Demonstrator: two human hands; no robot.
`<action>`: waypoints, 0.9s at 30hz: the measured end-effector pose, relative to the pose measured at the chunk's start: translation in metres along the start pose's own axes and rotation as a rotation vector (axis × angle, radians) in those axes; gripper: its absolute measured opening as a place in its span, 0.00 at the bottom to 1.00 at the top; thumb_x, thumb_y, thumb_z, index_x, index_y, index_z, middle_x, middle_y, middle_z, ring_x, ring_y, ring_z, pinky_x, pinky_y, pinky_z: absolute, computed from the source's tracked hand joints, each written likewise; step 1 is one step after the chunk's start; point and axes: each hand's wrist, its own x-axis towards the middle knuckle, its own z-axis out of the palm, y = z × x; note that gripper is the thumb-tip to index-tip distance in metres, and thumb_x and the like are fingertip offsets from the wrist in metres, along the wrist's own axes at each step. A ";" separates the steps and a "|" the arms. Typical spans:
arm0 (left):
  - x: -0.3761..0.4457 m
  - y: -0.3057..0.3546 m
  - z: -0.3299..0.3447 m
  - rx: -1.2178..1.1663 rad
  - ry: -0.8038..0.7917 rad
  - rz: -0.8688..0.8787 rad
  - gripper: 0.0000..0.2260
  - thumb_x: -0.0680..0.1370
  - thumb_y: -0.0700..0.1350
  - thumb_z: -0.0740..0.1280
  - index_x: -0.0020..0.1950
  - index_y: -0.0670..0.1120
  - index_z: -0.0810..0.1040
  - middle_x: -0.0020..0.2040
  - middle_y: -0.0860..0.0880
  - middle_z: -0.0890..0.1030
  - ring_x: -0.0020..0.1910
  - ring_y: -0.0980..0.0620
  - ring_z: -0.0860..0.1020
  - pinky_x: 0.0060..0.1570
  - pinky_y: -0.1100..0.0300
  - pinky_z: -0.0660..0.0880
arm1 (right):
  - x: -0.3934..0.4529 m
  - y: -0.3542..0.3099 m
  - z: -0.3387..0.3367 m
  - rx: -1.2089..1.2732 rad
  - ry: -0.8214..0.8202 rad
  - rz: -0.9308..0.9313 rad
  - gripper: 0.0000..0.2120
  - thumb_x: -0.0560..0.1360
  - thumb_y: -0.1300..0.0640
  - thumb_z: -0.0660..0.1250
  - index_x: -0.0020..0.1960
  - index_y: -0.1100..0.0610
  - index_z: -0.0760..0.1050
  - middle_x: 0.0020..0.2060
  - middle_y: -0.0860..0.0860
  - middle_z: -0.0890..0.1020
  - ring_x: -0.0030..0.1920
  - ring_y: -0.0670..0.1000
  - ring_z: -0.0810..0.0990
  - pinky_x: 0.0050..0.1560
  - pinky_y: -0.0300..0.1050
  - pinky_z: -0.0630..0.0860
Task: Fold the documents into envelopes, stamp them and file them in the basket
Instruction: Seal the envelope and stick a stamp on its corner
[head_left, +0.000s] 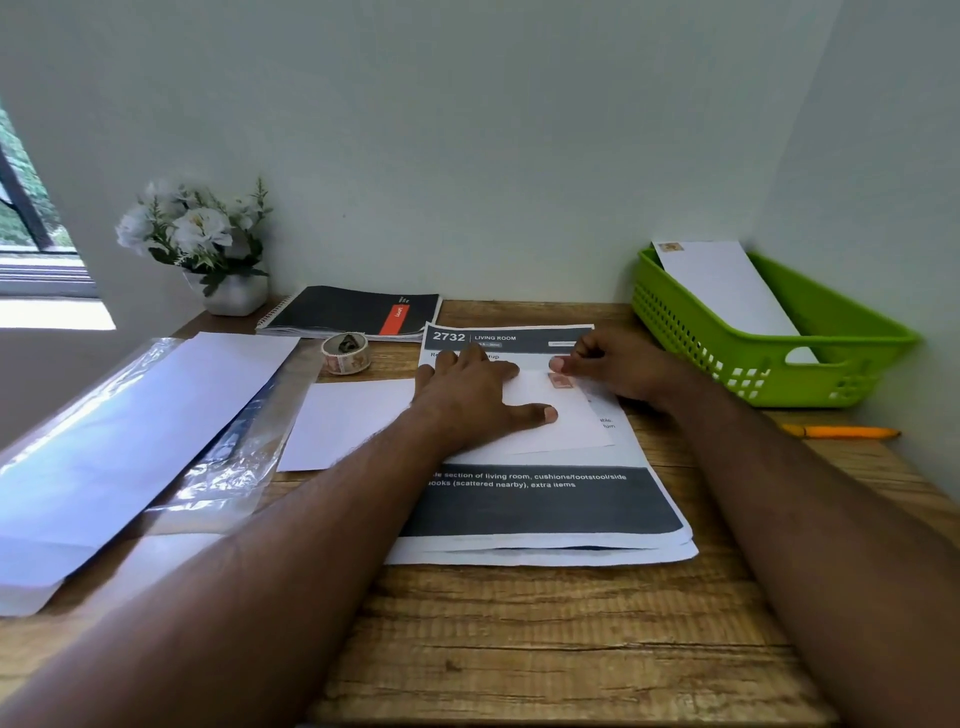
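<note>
Lying flat under the spread left hand (478, 395), the envelope (550, 415), right hand (618, 369) fingertips curled just beside its stamp (560, 382).

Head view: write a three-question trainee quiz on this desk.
1. True or false: the basket already holds an envelope.
2. Which hand presses flat on the white envelope: A left, B right?
3. Fill in: the stamp roll sits in front of the ____.

Key:
1. True.
2. A: the left hand lies flat; the right hand is fingering the stamp.
3. Notebook.
</note>
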 end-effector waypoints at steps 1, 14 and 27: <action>0.001 0.000 0.000 0.002 0.001 0.001 0.36 0.69 0.75 0.59 0.72 0.60 0.66 0.72 0.47 0.64 0.72 0.42 0.60 0.68 0.43 0.58 | 0.001 -0.001 0.005 -0.036 0.067 -0.014 0.16 0.69 0.46 0.75 0.37 0.57 0.74 0.27 0.47 0.73 0.26 0.41 0.67 0.27 0.34 0.64; 0.000 -0.020 -0.010 -0.023 0.029 -0.071 0.39 0.65 0.76 0.63 0.71 0.58 0.69 0.74 0.48 0.66 0.73 0.45 0.61 0.69 0.44 0.56 | 0.010 -0.006 0.022 -0.213 0.342 0.074 0.26 0.73 0.42 0.68 0.26 0.54 0.63 0.21 0.48 0.66 0.25 0.48 0.63 0.28 0.45 0.56; -0.001 -0.032 -0.060 -0.369 0.329 -0.013 0.10 0.72 0.52 0.74 0.45 0.47 0.80 0.42 0.50 0.74 0.47 0.47 0.76 0.42 0.60 0.64 | -0.020 -0.033 -0.014 0.532 0.351 0.031 0.11 0.77 0.54 0.67 0.41 0.62 0.77 0.33 0.53 0.79 0.29 0.46 0.77 0.29 0.35 0.71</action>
